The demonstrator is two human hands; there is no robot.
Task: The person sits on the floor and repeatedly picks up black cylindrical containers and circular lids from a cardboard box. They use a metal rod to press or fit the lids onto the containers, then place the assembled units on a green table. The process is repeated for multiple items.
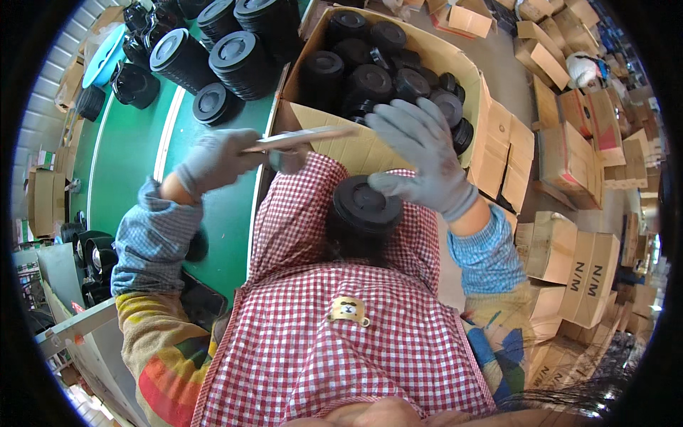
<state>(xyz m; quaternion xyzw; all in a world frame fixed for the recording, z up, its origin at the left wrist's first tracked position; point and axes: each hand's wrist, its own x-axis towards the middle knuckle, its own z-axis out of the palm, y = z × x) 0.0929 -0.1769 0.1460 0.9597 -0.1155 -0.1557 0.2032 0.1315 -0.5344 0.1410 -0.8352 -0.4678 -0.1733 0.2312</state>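
Note:
My left hand (219, 158), in a grey work glove, is closed on a thin flat brownish piece (311, 136). That piece shows almost edge-on, so its material is unclear. A stack of round black plastic lids (367, 202) stands on my lap between the thighs, over a checked apron (341, 341). Above the stack's right side my right hand (425, 160), also gloved, has its fingers stretched out and holds nothing. Its thumb is close to the top lid; whether they touch I cannot tell.
An open cardboard box (313, 121) full of black lid stacks stands ahead of my knees. To the left runs a green worktable (135, 146) with more lid stacks (238, 60) and a blue basin (104, 55). Several cartons (569, 167) are piled at the right.

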